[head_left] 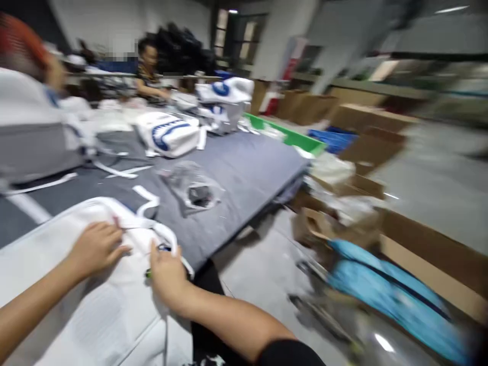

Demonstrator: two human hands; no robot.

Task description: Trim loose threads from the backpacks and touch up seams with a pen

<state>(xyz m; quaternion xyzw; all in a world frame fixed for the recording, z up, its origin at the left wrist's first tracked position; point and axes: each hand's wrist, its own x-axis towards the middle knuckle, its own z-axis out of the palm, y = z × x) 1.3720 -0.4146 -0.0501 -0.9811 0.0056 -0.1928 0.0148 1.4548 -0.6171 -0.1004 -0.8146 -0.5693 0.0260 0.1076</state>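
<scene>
A large white fabric bag (102,310) with white straps and piping lies across the near left edge of the table. On its upper part rests my left hand (97,249), the thumb apart from the fingers and no object between them. To the right, beside a looped white strap (147,201), my right hand (168,274) is closed at the bag's edge. Small green and dark bits show around that hand; what it grips is mostly hidden and blurred.
On the grey table (244,162) lie a clear plastic bag (194,190) with dark contents and white bags with blue prints (170,134). A green bin (290,134) adjoins the far edge. Cardboard boxes (427,249) and a light-blue bag (389,295) stand right. A co-worker (148,71) sits behind.
</scene>
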